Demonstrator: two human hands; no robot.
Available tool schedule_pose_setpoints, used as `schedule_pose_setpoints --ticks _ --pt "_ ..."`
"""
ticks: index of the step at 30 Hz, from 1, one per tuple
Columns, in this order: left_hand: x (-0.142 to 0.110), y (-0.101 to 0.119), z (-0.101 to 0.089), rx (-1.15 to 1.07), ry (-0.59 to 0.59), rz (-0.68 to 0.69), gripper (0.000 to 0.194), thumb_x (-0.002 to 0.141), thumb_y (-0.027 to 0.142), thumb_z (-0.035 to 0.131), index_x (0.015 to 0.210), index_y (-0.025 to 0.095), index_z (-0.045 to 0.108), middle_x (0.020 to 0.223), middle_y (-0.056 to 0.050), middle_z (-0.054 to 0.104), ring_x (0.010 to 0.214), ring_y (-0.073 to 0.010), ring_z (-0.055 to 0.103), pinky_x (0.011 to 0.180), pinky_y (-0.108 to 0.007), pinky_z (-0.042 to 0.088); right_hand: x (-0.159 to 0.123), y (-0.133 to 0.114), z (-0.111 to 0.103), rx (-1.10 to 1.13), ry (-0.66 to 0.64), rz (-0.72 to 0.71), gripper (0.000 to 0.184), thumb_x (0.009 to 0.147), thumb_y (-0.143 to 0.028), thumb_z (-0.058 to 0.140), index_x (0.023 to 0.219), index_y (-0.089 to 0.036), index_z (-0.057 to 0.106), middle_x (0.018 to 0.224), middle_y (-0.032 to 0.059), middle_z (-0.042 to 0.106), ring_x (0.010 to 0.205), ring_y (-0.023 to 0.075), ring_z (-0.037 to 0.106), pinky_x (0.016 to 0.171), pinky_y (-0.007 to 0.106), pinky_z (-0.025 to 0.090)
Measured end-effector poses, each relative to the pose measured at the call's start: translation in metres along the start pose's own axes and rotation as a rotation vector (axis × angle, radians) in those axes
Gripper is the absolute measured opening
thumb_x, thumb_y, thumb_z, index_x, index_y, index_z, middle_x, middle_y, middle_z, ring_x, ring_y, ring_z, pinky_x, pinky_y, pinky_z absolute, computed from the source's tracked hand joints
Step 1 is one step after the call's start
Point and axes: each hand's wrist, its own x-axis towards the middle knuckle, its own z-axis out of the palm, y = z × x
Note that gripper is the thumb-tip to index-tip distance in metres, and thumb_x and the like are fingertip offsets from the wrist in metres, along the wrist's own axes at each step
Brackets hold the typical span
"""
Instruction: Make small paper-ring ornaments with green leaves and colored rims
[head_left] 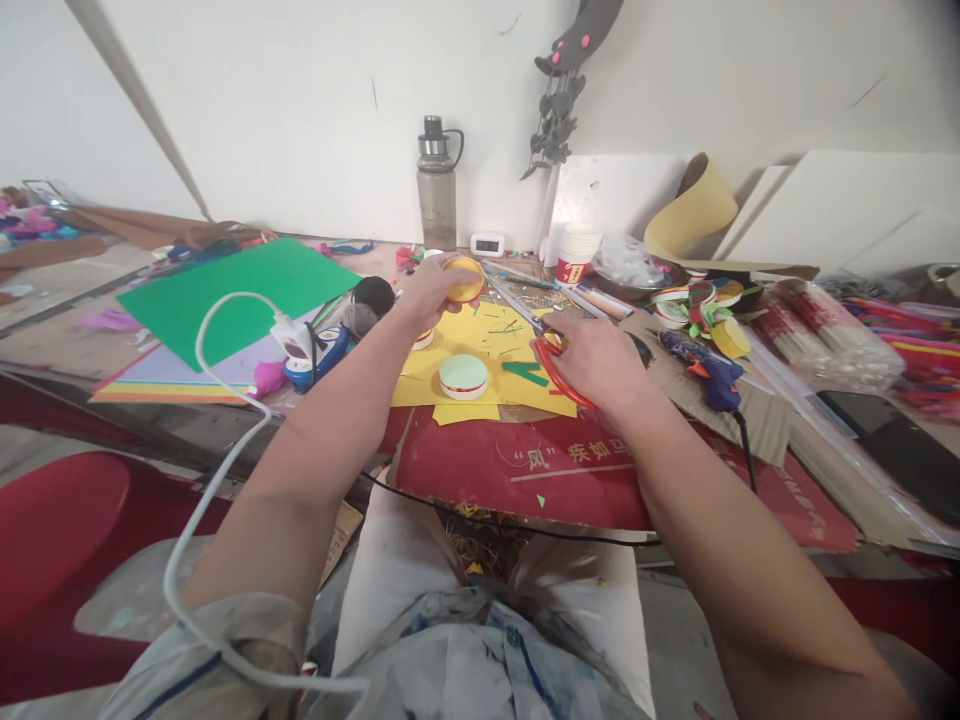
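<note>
My left hand [435, 292] is closed on a small round yellow-faced disc [463, 280] with a dark red edge, lifted above the yellow paper [409, 388]. My right hand [592, 360] grips red-handled scissors [553, 372], whose blades point up and left toward the disc; they do not touch it. Below and between the hands, a round disc with a pale green top and white-and-red side [463, 376] rests on the paper. Dark green paper strips [526, 372] and thin scraps lie near the scissors. Another round piece [424, 340] is partly hidden by my left forearm.
At the back stand a water bottle [437, 190], a small digital clock [487, 244] and paper cups [577, 255]. Green paper [240, 290] and a power strip [319, 355] with a white cable are on the left. A blue glue gun [709, 370] and a phone [892, 440] lie right.
</note>
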Motion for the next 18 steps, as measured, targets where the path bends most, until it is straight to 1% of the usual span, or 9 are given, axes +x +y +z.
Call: schedule_pose_setpoints --ticks 3,6,10,13,15,18 --pt "-0.002 0.003 0.002 0.013 0.015 -0.001 0.024 0.068 0.027 0.079 0.08 0.018 0.06 0.072 -0.004 0.074 0.055 -0.0103 0.064 0.043 -0.019 0.023 0.0 0.0 0.001 0.003 0.001 0.002 0.044 0.104 -0.038 0.052 0.141 -0.025 0.071 0.116 0.0165 0.081 0.105 0.0351 0.075 0.082 0.039 0.05" --pt "-0.004 0.007 0.004 0.003 0.016 -0.028 0.023 0.067 0.023 0.077 0.082 0.018 0.06 0.072 -0.004 0.073 0.054 -0.01 0.063 0.043 -0.019 0.023 0.001 0.001 0.003 0.017 0.0 0.002 0.045 0.105 -0.043 0.051 0.142 -0.025 0.07 0.116 0.0159 0.081 0.106 0.0357 0.075 0.082 0.039 0.05" --pt "-0.005 0.011 0.002 -0.071 -0.024 -0.098 0.027 0.067 0.025 0.08 0.08 0.017 0.057 0.068 -0.002 0.069 0.052 -0.0091 0.062 0.041 -0.018 0.021 0.001 0.001 0.002 0.031 0.003 -0.009 0.047 0.105 -0.048 0.051 0.142 -0.026 0.07 0.116 0.0151 0.081 0.107 0.0353 0.075 0.082 0.038 0.05" --pt "-0.006 0.012 0.002 -0.102 -0.046 -0.121 0.029 0.066 0.026 0.082 0.078 0.017 0.057 0.064 0.001 0.065 0.05 -0.0087 0.061 0.04 -0.017 0.019 0.0 0.0 0.002 0.029 0.0 -0.012 0.048 0.106 -0.05 0.05 0.143 -0.026 0.069 0.117 0.0151 0.081 0.107 0.035 0.075 0.082 0.038 0.05" --pt "-0.006 0.012 0.003 -0.078 -0.028 -0.109 0.029 0.067 0.025 0.083 0.078 0.016 0.058 0.065 0.001 0.065 0.05 -0.0086 0.062 0.04 -0.017 0.02 0.0 -0.002 0.001 0.013 -0.009 -0.001 0.047 0.106 -0.049 0.05 0.143 -0.026 0.069 0.117 0.0157 0.081 0.106 0.0356 0.074 0.082 0.039 0.05" --pt "-0.007 0.011 0.005 -0.028 -0.028 -0.073 0.028 0.069 0.025 0.083 0.081 0.015 0.06 0.07 -0.002 0.07 0.052 -0.0093 0.064 0.04 -0.017 0.023 0.0 -0.004 0.001 -0.026 -0.023 0.026 0.044 0.106 -0.042 0.05 0.142 -0.025 0.069 0.116 0.0163 0.081 0.106 0.0362 0.075 0.082 0.039 0.049"
